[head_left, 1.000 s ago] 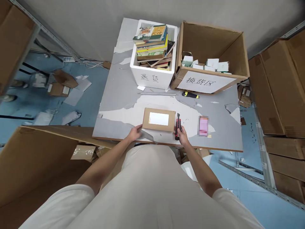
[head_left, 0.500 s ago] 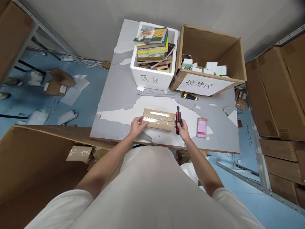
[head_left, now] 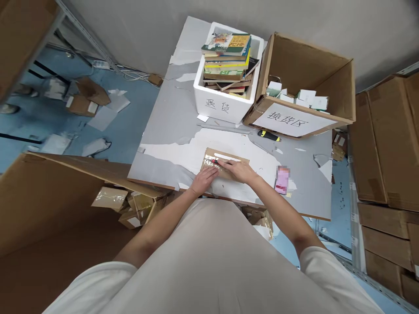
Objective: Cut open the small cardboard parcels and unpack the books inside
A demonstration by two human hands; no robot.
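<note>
A small brown cardboard box (head_left: 224, 173) with shiny clear tape lies on the worktable in front of me. My left hand (head_left: 203, 179) rests on the box's near left part, its fingers stretched out over the taped top. My right hand (head_left: 240, 171) is closed around a red and black box cutter (head_left: 214, 161) and lies over the box's right half. The cutter's front end points left at the taped top; whether its blade touches the tape I cannot tell. Most of its handle is hidden by my fingers.
Behind the box stand a white foam bin (head_left: 219, 108) of books and a large carton (head_left: 304, 120) holding small white boxes. A yellow and black cutter (head_left: 269, 135) lies before them. A pink phone-like object (head_left: 282, 179) is at right. A big open carton (head_left: 59, 205) stands lower left.
My right hand has brought the box cutter from beside the box's right end to over its top. My left hand has shifted from the left end onto the top, and the box has turned slightly.
</note>
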